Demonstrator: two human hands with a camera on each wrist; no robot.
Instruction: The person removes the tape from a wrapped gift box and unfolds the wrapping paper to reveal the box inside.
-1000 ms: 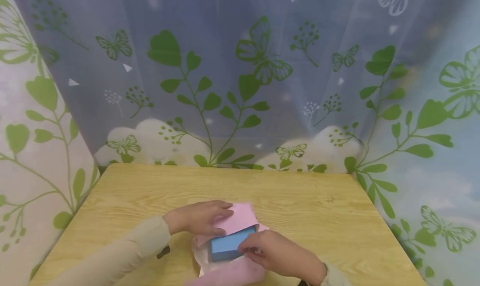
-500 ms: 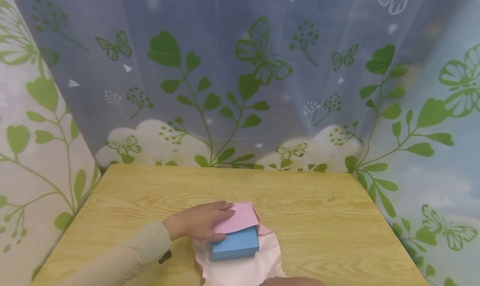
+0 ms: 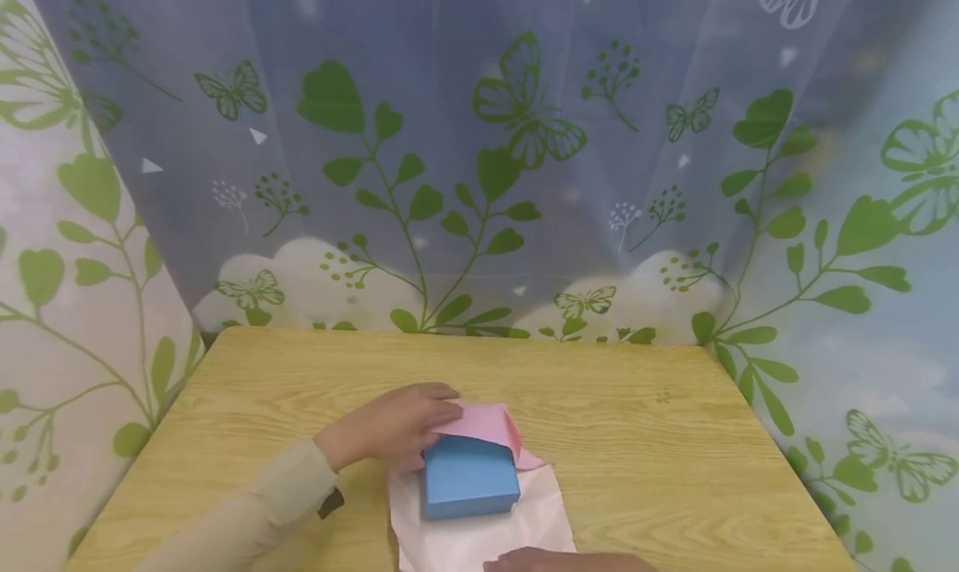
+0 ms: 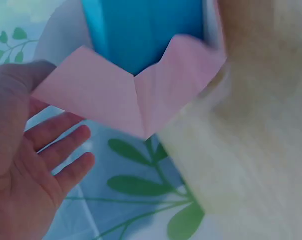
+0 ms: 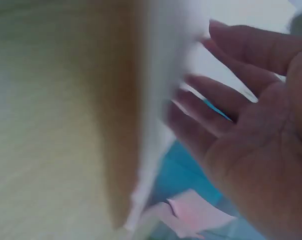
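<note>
A blue box (image 3: 470, 482) lies on an unfolded sheet of wrapping paper (image 3: 423, 547), pink on one side and whitish on the other. My left hand (image 3: 390, 422) is at the paper's far left. In the left wrist view its thumb and index finger pinch the corner of a creased pink flap (image 4: 100, 95), its other fingers spread apart. My right hand (image 3: 573, 561) is at the bottom edge of the head view, mostly cut off. The right wrist view shows its fingers (image 5: 211, 100) fairly straight against the blurred whitish paper, partly hiding the box.
A wooden table (image 3: 637, 447) carries everything. Patterned curtain (image 3: 449, 181) with green leaves and butterflies hangs behind it and along both sides. A dark strap piece (image 3: 330, 503) shows under the left sleeve.
The near flap has come down off the box toward me along with my right hand, baring the whitish side. My left hand has lifted the far flap back, uncovering more of the box.
</note>
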